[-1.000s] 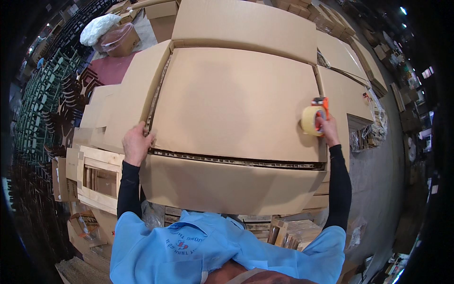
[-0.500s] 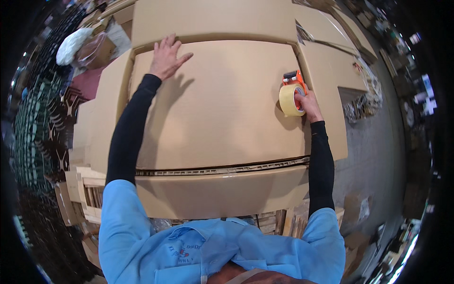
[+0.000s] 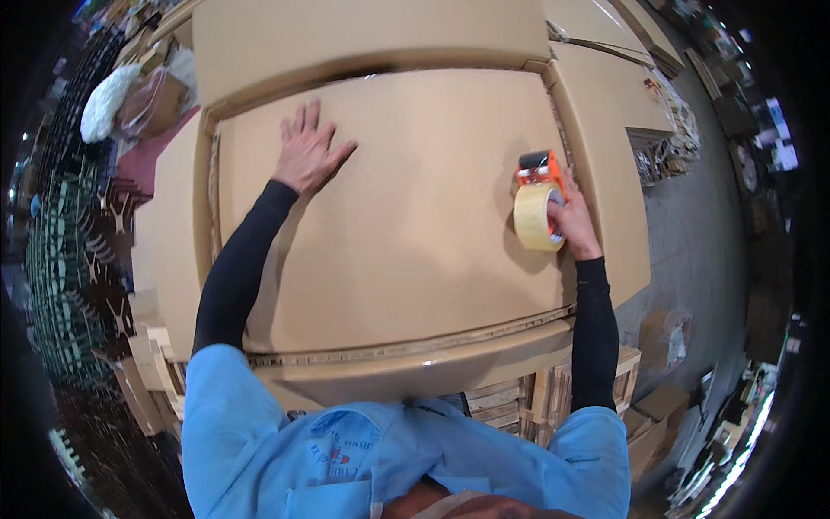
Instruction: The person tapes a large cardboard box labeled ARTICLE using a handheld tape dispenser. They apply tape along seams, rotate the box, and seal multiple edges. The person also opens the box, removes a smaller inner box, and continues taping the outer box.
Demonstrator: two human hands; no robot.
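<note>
A large flat cardboard sheet (image 3: 406, 216) lies inside an open cardboard box, whose flaps (image 3: 372, 39) are folded outward around it. My left hand (image 3: 309, 154) rests with spread fingers on the upper left part of the sheet. Over its right side, my right hand (image 3: 575, 218) is closed on an orange tape dispenser (image 3: 538, 166) loaded with a wide roll of yellowish clear tape (image 3: 534, 218). Part of the dispenser is hidden behind the roll and my fingers. Along the near edge, corrugated layers show in the gap by the front flap (image 3: 424, 368).
Wooden pallets (image 3: 497, 402) stand below the box's near side. At the far left are a white bundle (image 3: 108, 104) and a plastic-wrapped brown box (image 3: 154, 104). Stacked green chair-like frames (image 3: 60, 259) line the left. Grey floor (image 3: 692, 233) runs along the right, with cartons (image 3: 653, 419) near it.
My left hand has slid down from the sheet's far edge onto its surface. My right hand has come nearer to me with the tape dispenser. The view has shifted slightly.
</note>
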